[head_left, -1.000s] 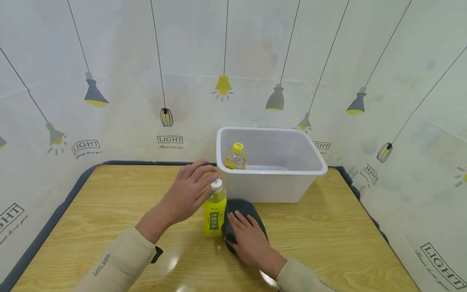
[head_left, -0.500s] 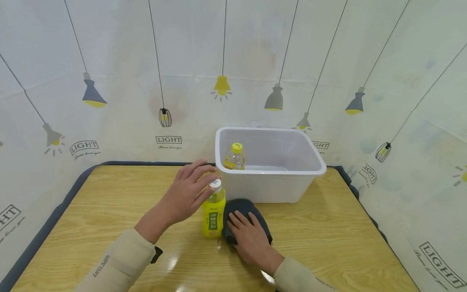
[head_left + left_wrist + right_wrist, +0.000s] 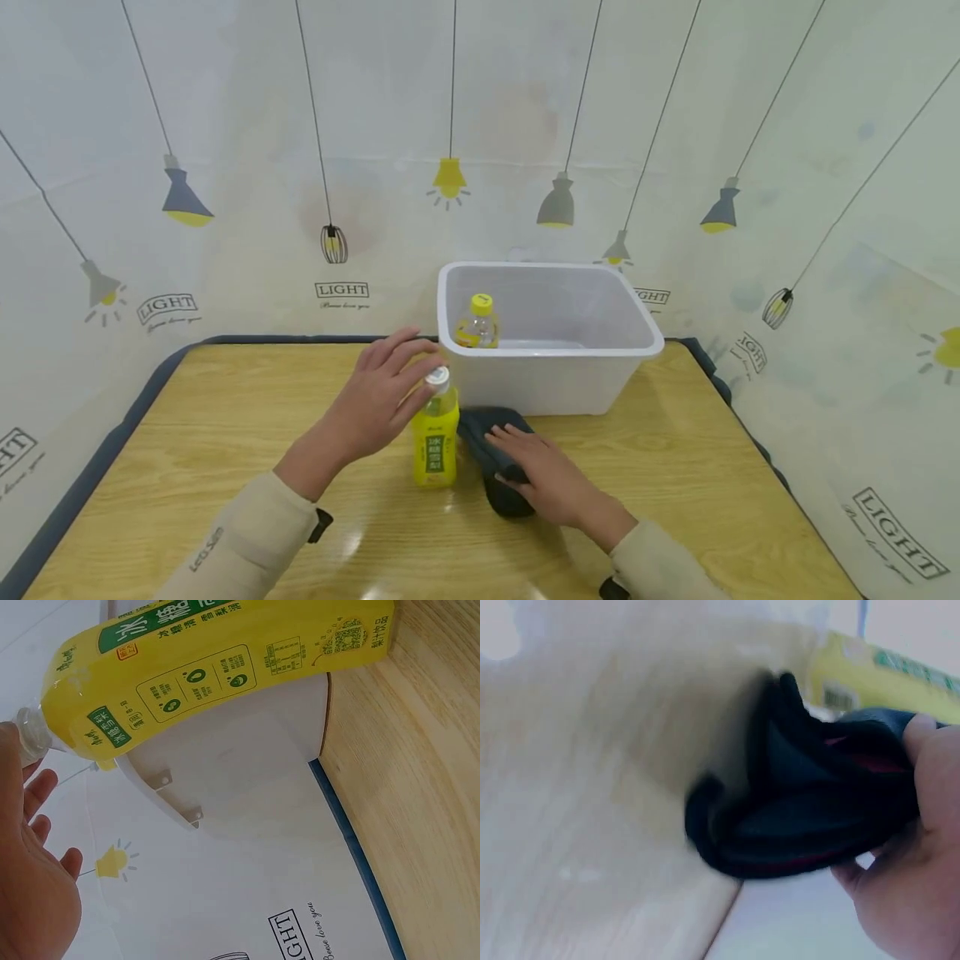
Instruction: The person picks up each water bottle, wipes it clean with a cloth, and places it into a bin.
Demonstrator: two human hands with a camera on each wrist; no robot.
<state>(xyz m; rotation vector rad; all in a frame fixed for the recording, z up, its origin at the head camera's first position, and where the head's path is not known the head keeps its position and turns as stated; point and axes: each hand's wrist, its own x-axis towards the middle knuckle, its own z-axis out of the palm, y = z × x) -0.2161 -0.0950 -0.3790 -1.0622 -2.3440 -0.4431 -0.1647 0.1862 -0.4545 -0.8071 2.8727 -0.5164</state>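
An upright bottle of yellow drink [image 3: 435, 442] with a white cap stands on the wooden table. My left hand [image 3: 375, 400] pinches it at the cap between thumb and forefinger, the other fingers spread loosely; the left wrist view shows its printed label [image 3: 217, 675]. Just right of the bottle, a soft dark blue item with thick black edging [image 3: 495, 446] is gripped by my right hand [image 3: 558, 479], fingers over it and thumb on its near side. Folds and a bit of red inside show on this dark item [image 3: 817, 802] in the right wrist view; its exact kind is unclear.
Behind the hands stands a white plastic bin [image 3: 540, 383]. Inside its left end is a clear bottle with a yellow cap [image 3: 480, 321]. A lamp-printed curtain [image 3: 262, 167] surrounds the wooden table [image 3: 247, 400], whose far edge has dark trim.
My right hand has shifted to the right and turned, tilting and folding the dark item away from the bottle's side. The left hand keeps its place at the cap.
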